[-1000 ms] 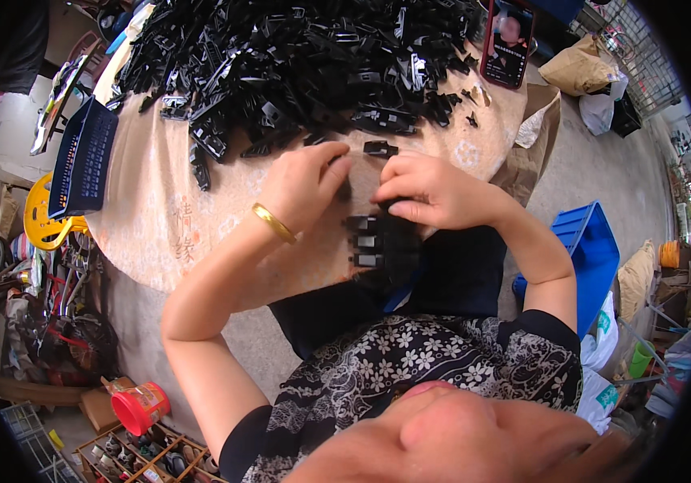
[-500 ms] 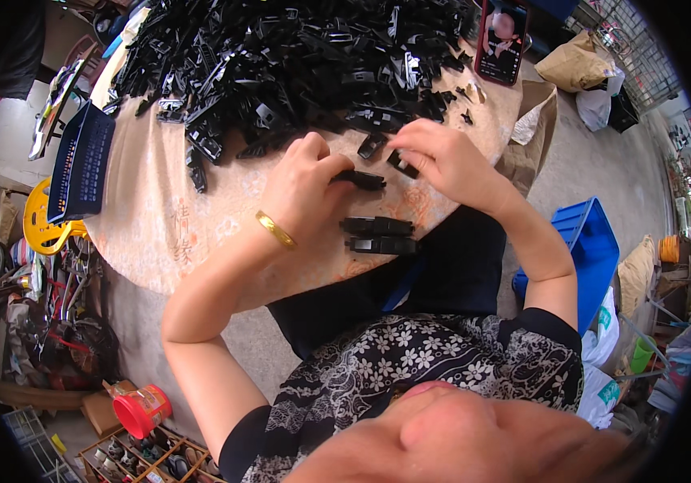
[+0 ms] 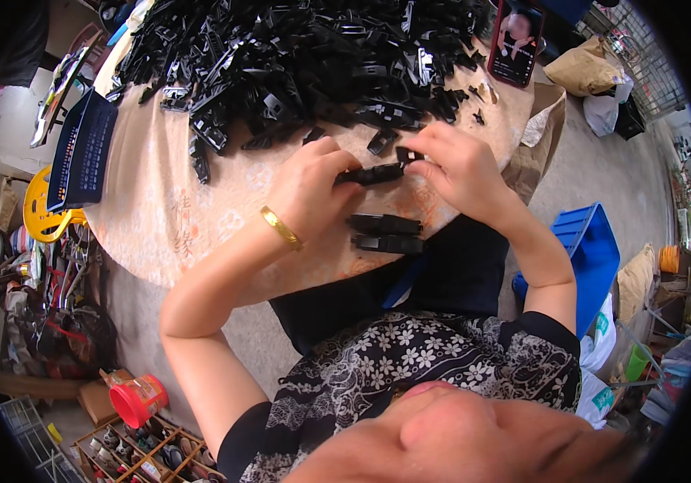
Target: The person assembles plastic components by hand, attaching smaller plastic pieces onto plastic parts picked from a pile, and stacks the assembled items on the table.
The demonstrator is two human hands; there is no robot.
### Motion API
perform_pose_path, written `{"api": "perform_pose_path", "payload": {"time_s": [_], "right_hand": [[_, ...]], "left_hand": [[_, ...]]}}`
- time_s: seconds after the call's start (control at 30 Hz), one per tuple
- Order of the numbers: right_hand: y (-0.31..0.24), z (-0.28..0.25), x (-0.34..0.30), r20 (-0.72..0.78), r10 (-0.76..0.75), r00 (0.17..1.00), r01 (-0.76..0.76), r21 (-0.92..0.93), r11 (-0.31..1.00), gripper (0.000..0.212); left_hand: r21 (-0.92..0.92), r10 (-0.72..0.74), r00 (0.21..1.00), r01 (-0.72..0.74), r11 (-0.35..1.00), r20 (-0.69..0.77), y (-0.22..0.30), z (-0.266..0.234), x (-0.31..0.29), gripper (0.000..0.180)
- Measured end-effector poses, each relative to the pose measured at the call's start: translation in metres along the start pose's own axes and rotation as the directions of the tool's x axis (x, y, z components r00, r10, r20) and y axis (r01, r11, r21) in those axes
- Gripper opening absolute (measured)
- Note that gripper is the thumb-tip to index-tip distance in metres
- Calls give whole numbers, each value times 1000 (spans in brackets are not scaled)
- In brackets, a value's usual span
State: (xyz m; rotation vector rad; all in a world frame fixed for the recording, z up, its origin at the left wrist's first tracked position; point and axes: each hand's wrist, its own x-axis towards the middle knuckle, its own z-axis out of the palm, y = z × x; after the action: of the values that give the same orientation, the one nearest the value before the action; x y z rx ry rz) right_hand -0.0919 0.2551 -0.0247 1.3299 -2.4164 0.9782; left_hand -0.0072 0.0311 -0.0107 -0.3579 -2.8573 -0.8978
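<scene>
Over the cloth-covered table (image 3: 144, 233), my left hand (image 3: 311, 183) is closed on a long black plastic part (image 3: 377, 174). My right hand (image 3: 459, 171) pinches a small black plastic piece (image 3: 407, 156) against the far end of that part; whether the two are joined I cannot tell. Just beyond my fingers lies a loose small black piece (image 3: 381, 142). Nearer to me, two long black parts (image 3: 387, 233) rest side by side close to the table's edge. A large heap of black plastic parts (image 3: 297, 64) covers the far side.
A phone (image 3: 514, 44) stands at the far right of the table. To the left are a dark blue basket (image 3: 80, 153) and a yellow stool (image 3: 39, 205). A blue crate (image 3: 583, 249) sits on the floor at right, a red bucket (image 3: 138, 401) at lower left.
My right hand has brought its small piece left to meet the end of the long part in my left hand. The view has shifted slightly.
</scene>
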Motion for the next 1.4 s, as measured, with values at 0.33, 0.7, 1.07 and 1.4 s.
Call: {"api": "perform_pose_path", "payload": {"time_s": [0.33,0.7,1.07,1.4], "right_hand": [[-5,7,17,148,-226,963,215,86,973,16],[9,8,29,-69,-130,989,126,-61,990,21],[6,5,45,-92,64,994,-66,-27,997,18],[-27,23,48,-23,-88,996,90,396,914,18]], "left_hand": [[-131,-96,995,94,987,-8,4,3,5,17],[-78,208,971,-200,977,118,0,0,5,19],[-295,-66,996,46,954,-59,4,5,7,55],[-221,-26,955,-42,974,-295,-6,4,5,59]]}}
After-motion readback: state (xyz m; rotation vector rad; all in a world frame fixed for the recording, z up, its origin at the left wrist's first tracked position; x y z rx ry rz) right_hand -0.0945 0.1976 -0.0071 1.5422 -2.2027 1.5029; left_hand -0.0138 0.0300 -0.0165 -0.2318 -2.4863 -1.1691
